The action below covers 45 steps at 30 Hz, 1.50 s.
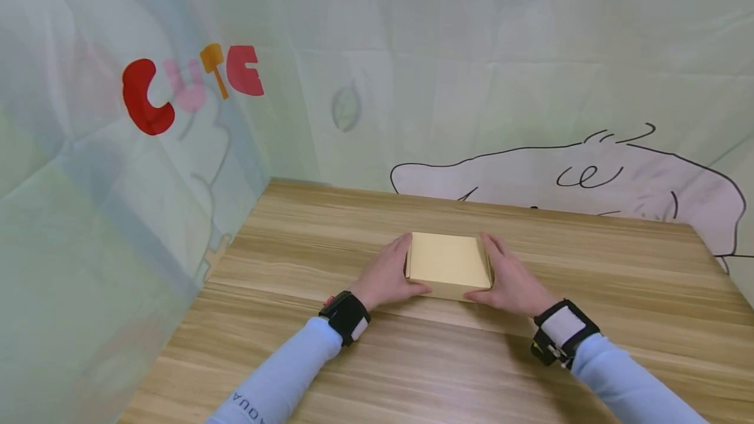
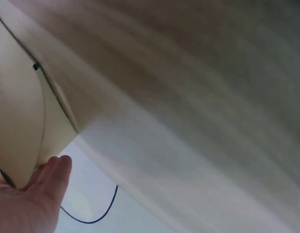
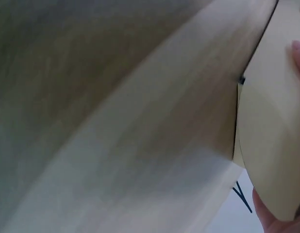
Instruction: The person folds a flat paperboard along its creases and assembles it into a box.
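Note:
A small tan cardboard box with its lid down sits at the middle of the wooden table, between both hands. My left hand grips its left end, thumb along the front side and fingers toward the far corner. At the right end, my right hand holds it the same way. The left wrist view has a curved side flap of the box beside the left fingers. A similar rounded flap fills the right edge of the right wrist view, with a fingertip against it.
The wood-grain table ends at a printed cloth backdrop behind and on the left. Coloured letters and a line-drawn animal are on the cloth. Both wrists wear black straps over light blue sleeves.

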Tool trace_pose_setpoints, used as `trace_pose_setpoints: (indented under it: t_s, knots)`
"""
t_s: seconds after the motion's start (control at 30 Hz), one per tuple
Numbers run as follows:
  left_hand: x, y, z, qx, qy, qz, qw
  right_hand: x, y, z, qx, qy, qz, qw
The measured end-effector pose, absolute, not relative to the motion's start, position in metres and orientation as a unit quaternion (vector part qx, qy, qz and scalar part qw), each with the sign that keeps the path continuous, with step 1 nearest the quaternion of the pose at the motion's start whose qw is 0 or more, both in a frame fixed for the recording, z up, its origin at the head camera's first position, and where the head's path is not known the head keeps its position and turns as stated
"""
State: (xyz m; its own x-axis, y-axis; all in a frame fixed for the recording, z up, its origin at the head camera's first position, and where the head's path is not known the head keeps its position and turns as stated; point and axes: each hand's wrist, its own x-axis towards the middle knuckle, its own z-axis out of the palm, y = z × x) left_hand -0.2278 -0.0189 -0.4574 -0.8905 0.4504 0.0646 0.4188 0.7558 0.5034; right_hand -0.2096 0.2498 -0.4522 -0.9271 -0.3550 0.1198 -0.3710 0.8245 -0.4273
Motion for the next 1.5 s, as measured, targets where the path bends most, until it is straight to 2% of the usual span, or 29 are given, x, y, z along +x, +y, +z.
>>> trace_pose_setpoints:
  t_s: [0.23,0.47,0.77,1.17,1.4,1.5]
  knots:
    - [-0.229,-0.019,-0.461,0.228,0.923,0.308,0.033,-0.209,0.25,-0.457,0.173,-0.953,0.247,0.02]
    - [-0.227,-0.02,-0.458,0.221,0.912,0.341,0.054,-0.207,0.251,-0.459,0.159,-0.948,0.277,-0.001]
    - [-0.227,-0.02,-0.455,0.225,0.917,0.324,0.065,-0.208,0.254,-0.461,0.151,-0.937,0.316,-0.006]
    - [-0.236,-0.026,-0.442,0.181,0.885,0.418,0.09,-0.215,0.265,-0.441,0.131,-0.912,0.382,-0.069]
    - [-0.236,-0.026,-0.433,0.125,0.878,0.451,0.103,-0.215,0.271,-0.429,0.075,-0.901,0.416,-0.099]
    - [-0.236,-0.025,-0.429,0.112,0.876,0.459,0.093,-0.215,0.273,-0.423,0.061,-0.893,0.431,-0.114]
